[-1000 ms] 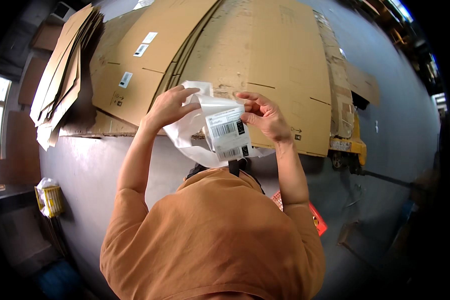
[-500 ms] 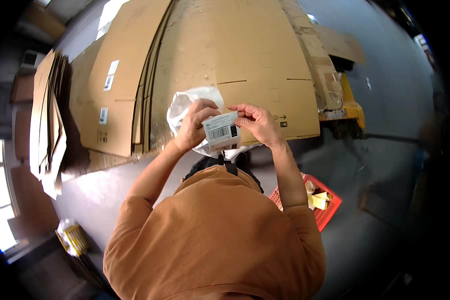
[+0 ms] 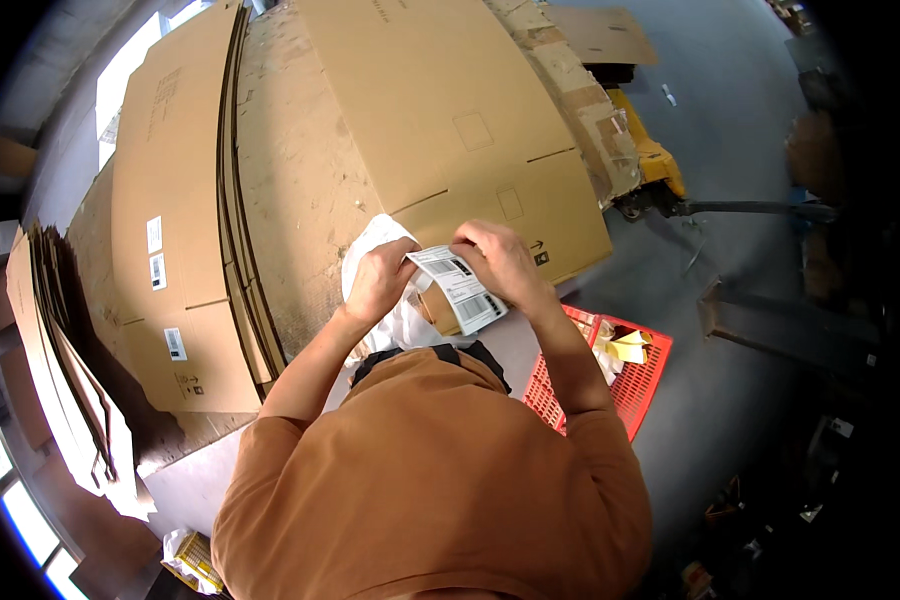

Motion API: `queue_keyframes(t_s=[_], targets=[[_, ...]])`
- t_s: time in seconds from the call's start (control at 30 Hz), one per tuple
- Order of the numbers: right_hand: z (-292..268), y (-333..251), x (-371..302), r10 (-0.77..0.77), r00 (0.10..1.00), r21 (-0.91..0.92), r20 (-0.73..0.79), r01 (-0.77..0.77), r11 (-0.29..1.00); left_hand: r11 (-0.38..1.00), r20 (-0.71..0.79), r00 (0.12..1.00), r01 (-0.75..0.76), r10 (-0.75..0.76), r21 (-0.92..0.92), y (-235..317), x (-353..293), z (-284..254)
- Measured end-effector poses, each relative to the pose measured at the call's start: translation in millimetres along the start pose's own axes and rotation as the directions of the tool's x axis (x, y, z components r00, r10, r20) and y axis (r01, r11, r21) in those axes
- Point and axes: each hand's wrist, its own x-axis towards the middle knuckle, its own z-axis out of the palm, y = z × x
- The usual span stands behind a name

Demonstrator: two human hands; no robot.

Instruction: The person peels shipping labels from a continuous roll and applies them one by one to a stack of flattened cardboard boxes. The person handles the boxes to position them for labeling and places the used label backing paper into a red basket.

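A white printed label sheet [image 3: 462, 292] with barcodes hangs between my hands, curving down over the cardboard's near edge. My left hand [image 3: 376, 282] is closed in a pinch at the sheet's upper left corner. Fingers of my right hand [image 3: 502, 263] are pressed together on its upper right edge. Crumpled white sheeting [image 3: 368, 238] bunches behind and below my left hand; whether it joins the labels is hidden. Under the hands lies a flat brown cardboard sheet [image 3: 440, 110] with printed marks near its corner.
To the left lie stacked flattened cartons [image 3: 175, 130] bearing white labels, and more leaning cardboard [image 3: 65, 370]. A red plastic basket [image 3: 650, 385] holding yellow and white scraps stands on the floor by my right arm. Yellow equipment [image 3: 655, 160] sits beyond the stack's right edge.
The view has turned, so the cardboard stacks shift left and lower. The label sheet now hangs longer and at a slant, showing more of its printing. Both hands still grip it.
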Motion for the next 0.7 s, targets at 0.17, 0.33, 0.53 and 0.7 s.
queue_keyframes(t_s=[0.17, 0.33, 0.53, 0.7], targets=[[-3, 61, 38, 0.371, 0.901, 0.323, -0.225, -0.291, 0.901, 1.0, -0.151, 0.988, -0.018, 0.016, -0.012, -46, 15, -10], [7, 173, 78, 0.686, 0.671, 0.641, -0.282, -0.4, 0.655, 0.999, -0.049, 0.998, -0.047, 0.047, -0.008, -73, 22, -35], [45, 231, 108, 0.818, 0.492, 0.632, -0.297, -0.541, 0.555, 0.997, 0.031, 0.999, -0.016, 0.018, -0.071, -84, 24, -37], [63, 232, 119, 0.839, 0.456, 0.644, -0.297, -0.553, 0.529, 0.999, 0.037, 0.999, 0.011, -0.009, -0.051, -92, 26, -33]])
